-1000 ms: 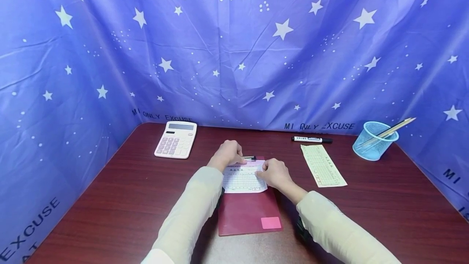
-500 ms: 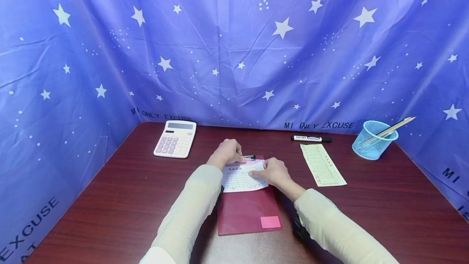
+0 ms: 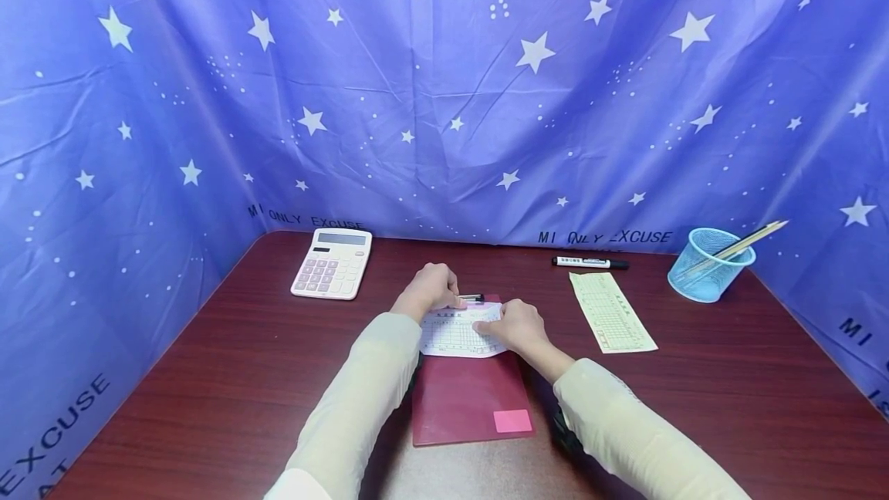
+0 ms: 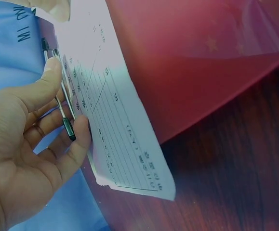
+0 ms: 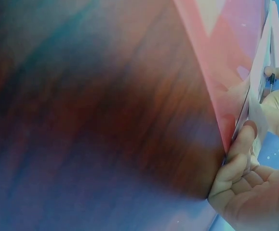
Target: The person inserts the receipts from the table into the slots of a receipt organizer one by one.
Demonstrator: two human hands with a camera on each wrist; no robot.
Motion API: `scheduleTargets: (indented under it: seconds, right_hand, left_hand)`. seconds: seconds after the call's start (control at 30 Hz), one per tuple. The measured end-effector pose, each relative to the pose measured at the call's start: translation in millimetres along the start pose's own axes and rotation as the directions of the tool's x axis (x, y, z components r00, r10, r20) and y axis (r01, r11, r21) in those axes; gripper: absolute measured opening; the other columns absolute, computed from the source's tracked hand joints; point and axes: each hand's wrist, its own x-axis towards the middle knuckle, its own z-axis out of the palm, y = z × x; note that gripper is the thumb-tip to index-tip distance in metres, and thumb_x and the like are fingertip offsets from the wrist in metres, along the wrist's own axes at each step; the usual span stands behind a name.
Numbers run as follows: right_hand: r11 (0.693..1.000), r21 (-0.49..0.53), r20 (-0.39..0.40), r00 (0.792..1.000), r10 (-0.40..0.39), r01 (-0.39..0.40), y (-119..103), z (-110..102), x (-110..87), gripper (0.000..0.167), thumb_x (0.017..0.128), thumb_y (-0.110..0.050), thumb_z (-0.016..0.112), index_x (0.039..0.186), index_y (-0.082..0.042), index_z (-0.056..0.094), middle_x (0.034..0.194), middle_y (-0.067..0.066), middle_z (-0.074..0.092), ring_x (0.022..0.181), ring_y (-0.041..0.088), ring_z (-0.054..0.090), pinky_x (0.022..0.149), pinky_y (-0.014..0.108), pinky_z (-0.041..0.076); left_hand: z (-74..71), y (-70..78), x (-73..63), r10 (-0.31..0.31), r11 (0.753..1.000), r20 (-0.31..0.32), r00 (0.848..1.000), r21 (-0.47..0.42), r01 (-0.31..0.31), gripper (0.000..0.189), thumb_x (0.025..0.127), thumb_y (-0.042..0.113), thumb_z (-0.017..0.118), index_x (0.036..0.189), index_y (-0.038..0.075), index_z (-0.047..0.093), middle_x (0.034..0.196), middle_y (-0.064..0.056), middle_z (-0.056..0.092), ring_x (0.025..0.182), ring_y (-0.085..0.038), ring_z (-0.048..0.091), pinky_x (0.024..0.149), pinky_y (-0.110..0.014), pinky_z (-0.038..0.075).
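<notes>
A dark red clipboard (image 3: pixel 465 400) lies in front of me, a pink label (image 3: pixel 512 420) near its lower right corner. At its far end is a wire clip (image 4: pixel 66 118) with black tips; my left hand (image 3: pixel 429 289) pinches it, thumb on the wire and fingers around behind. A white printed form (image 3: pixel 451 336) lies over the clipboard's upper part, its far edge by the clip. My right hand (image 3: pixel 522 326) pinches the form's right side, thumb on top. In the left wrist view the form's near edge stands raised off the board. Whether the clip's mouth grips the form cannot be seen.
On the left stands a white calculator (image 3: pixel 332 264). A yellowish printed slip (image 3: pixel 613 313) lies to the right, below a black-and-white marker (image 3: pixel 590 262). A blue mesh pen cup (image 3: pixel 703 272) leans with pencils at the far right. A starry blue curtain (image 3: pixel 444 99) borders the table.
The form's near edge has shifted slightly away from me, toward the clip. My right thumb has moved left over the form. The left hand stays at the clip.
</notes>
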Motion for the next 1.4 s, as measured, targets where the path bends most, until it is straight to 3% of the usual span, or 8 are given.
scheduleTargets:
  seconds: [0.27, 0.5, 0.7, 0.93, 1.4]
  right_hand:
    - [1.000, 0.010, -0.014, 1.000, 0.015, -0.015, -0.8, -0.1, -1.3, 0.038, 0.082, -0.035, 0.081, 0.067, -0.007, 0.060, 0.065, 0.007, 0.057, 0.068, 0.023, 0.054, 0.061, 0.037, 0.046]
    - [0.997, 0.032, 0.006, 0.998, 0.068, -0.068, -3.5, -2.3, -2.1, 0.033, 0.084, -0.036, 0.079, 0.080, -0.005, 0.069, 0.072, 0.007, 0.060, 0.071, 0.025, 0.056, 0.059, 0.036, 0.046]
    - [0.992, 0.033, 0.036, 0.992, 0.119, -0.121, -5.0, -4.6, -2.1, 0.035, 0.087, -0.038, 0.077, 0.095, -0.004, 0.073, 0.068, 0.006, 0.060, 0.065, 0.021, 0.057, 0.057, 0.034, 0.043]
    - [0.988, 0.037, 0.079, 0.986, 0.148, -0.151, -7.0, -3.2, -0.2, 0.031, 0.089, -0.038, 0.076, 0.080, -0.009, 0.069, 0.056, 0.002, 0.058, 0.054, 0.015, 0.058, 0.055, 0.032, 0.041]
    - [0.982, 0.032, 0.081, 0.980, 0.184, -0.187, -5.8, -2.2, 3.4, 0.034, 0.090, -0.038, 0.075, 0.072, -0.011, 0.064, 0.052, 0.000, 0.056, 0.054, 0.014, 0.055, 0.056, 0.031, 0.039]
  left_hand:
    - [-0.2, 0.5, 0.6, -0.024, 0.999, 0.011, 1.000, -0.033, 0.024, 0.020, 0.082, 0.020, 0.088, 0.072, 0.010, 0.072, 0.082, -0.003, 0.063, 0.076, -0.017, 0.055, 0.060, -0.026, 0.045]
    - [-0.5, 2.0, -0.5, -0.023, 1.000, 0.010, 1.000, -0.009, 0.023, 0.022, 0.083, 0.023, 0.087, 0.072, 0.011, 0.072, 0.081, -0.001, 0.062, 0.081, -0.018, 0.054, 0.068, -0.029, 0.046]
    - [-0.9, 3.6, -1.2, 0.001, 1.000, 0.008, 1.000, 0.008, -0.001, 0.023, 0.082, 0.023, 0.088, 0.071, 0.012, 0.071, 0.082, -0.001, 0.062, 0.084, -0.018, 0.054, 0.075, -0.030, 0.047]
    - [0.8, 0.5, 0.1, 0.003, 1.000, -0.003, 1.000, 0.013, -0.003, 0.024, 0.082, 0.023, 0.088, 0.069, 0.011, 0.071, 0.078, 0.000, 0.062, 0.082, -0.017, 0.053, 0.076, -0.031, 0.047]
    - [0.9, 0.8, -1.6, 0.027, 1.000, -0.028, 0.999, 0.015, -0.027, 0.022, 0.080, 0.022, 0.089, 0.073, 0.010, 0.073, 0.077, 0.002, 0.063, 0.082, -0.017, 0.055, 0.082, -0.032, 0.050]
